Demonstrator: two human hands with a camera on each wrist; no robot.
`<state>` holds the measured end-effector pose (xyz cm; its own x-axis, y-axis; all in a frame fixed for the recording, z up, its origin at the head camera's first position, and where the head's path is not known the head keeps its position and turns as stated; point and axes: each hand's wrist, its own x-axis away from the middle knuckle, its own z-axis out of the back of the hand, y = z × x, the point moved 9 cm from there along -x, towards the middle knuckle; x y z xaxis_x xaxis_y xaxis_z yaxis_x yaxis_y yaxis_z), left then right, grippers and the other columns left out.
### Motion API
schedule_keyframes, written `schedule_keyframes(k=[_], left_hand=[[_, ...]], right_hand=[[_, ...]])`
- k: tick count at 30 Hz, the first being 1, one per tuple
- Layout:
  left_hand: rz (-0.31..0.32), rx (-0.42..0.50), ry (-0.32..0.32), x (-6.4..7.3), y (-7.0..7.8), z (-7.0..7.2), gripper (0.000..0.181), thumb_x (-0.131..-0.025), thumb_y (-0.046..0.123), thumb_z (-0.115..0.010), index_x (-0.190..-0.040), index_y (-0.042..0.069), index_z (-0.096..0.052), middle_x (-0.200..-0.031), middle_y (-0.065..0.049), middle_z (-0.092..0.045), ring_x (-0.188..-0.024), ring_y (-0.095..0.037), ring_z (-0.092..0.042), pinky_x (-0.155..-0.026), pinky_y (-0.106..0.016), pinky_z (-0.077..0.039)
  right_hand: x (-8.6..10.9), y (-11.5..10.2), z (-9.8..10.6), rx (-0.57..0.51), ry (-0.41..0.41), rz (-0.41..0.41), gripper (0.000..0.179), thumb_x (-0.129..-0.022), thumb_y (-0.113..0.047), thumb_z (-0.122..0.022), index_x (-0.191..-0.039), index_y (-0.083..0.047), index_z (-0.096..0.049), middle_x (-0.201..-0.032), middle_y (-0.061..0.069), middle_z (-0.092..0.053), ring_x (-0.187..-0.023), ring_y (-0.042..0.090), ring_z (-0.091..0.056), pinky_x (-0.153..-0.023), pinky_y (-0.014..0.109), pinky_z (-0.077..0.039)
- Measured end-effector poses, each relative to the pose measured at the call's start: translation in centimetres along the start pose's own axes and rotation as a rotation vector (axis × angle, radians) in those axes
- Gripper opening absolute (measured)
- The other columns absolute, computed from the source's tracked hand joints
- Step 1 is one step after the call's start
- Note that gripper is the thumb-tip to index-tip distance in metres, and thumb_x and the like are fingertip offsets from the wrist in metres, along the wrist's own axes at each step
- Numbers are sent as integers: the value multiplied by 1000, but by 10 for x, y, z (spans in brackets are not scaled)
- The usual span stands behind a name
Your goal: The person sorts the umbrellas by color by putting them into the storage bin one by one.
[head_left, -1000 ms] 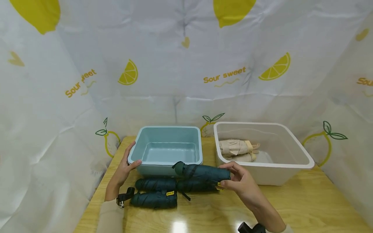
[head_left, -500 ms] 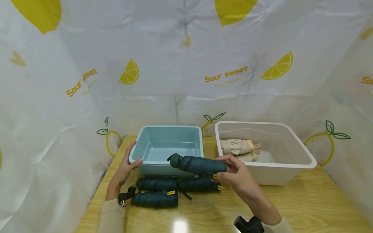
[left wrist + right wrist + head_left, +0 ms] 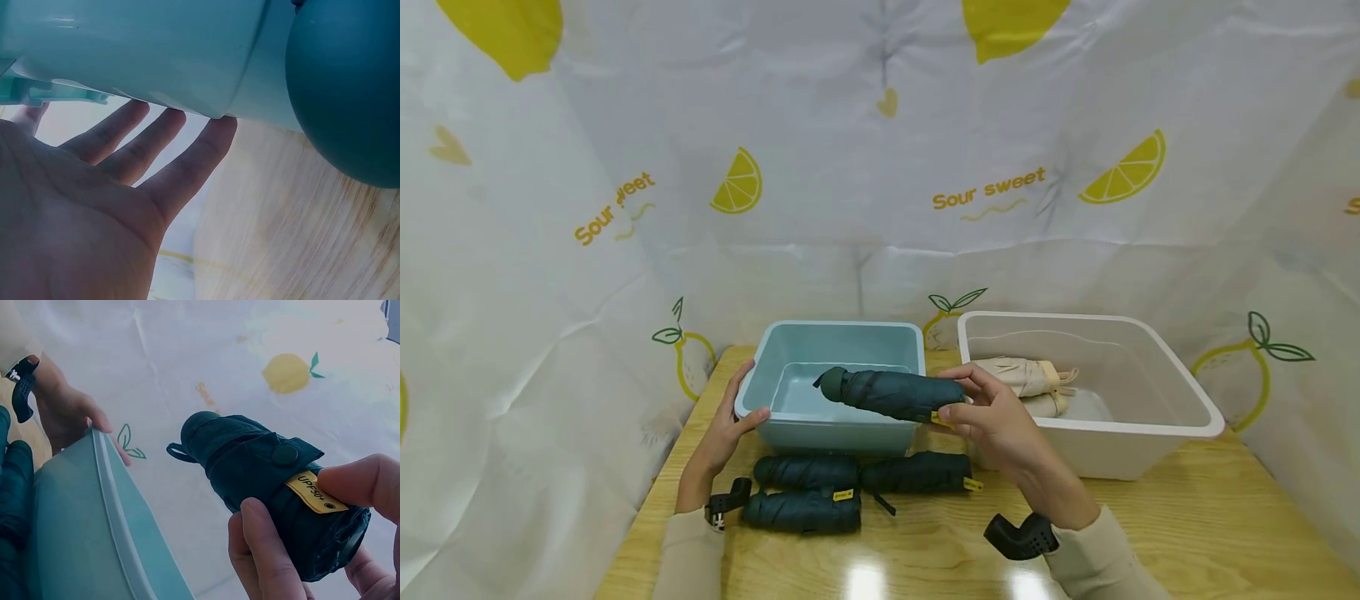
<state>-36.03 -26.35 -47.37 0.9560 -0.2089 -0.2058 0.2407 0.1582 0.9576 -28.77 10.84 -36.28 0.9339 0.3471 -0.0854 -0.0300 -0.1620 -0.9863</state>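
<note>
My right hand (image 3: 1003,425) holds a folded dark green umbrella (image 3: 880,392) by one end, over the front rim of the light blue bin (image 3: 835,437). In the right wrist view its thumb lies by a yellow UPF50+ tag (image 3: 315,492), and the umbrella's rounded end with a strap loop points away. My left hand (image 3: 718,437) rests at the bin's front left corner, thumb along the rim. Straight fingers (image 3: 194,162) touch the bin's side in the left wrist view. Several more dark green umbrellas (image 3: 801,512) lie on the table in front of the bin.
A larger white bin (image 3: 1090,450) stands to the right, with beige folded umbrellas (image 3: 1026,377) inside at its left. Behind the bins hangs a white lemon-print cloth (image 3: 820,275). Wooden table (image 3: 1187,525) extends to the right and front.
My right hand has lifted the umbrella up and leftward, from in front of the blue bin to over its front rim. The left hand has stayed at the bin's corner.
</note>
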Motion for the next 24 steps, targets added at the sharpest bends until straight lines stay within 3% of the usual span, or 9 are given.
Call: schedule_keyframes(k=[6,17,21,24], left_hand=[[-7,-6,-1,0,1,0,85,-99,16,-60,-166,25,-9,-168,-18,-9,-140,-45,-32,-92,-20,-46],[7,-11,9,1,1,1,86,-98,16,-61,-166,24,-10,-167,-18,-10,-139,-45,-32,-91,-21,-46],[2,-6,4,0,2,1,85,-98,16,-61,-166,25,-10,-166,-18,-12,-138,-44,-33,-92,-21,-46],[-3,-23,7,0,1,1,85,-98,16,-61,-166,25,-10,-167,-17,-12,-139,-44,-32,-93,-20,-45]], right_hand=[[-17,-6,-7,-64,-36,6,39,-90,6,-64,-120,-19,-63,-127,10,-53,-113,23,-63,-93,46,-57],[-45,-7,-16,-89,-25,-60,42,-91,7,-61,-130,-8,-56,-135,13,-48,-123,30,-54,-98,50,-54],[-55,-7,-20,-104,-20,-72,45,-93,6,-60,-136,-5,-51,-127,9,-52,-114,25,-60,-99,49,-54],[-61,-6,-22,-109,-14,-77,48,-95,6,-59,-141,-3,-48,-112,7,-54,-97,20,-65,-100,49,-54]])
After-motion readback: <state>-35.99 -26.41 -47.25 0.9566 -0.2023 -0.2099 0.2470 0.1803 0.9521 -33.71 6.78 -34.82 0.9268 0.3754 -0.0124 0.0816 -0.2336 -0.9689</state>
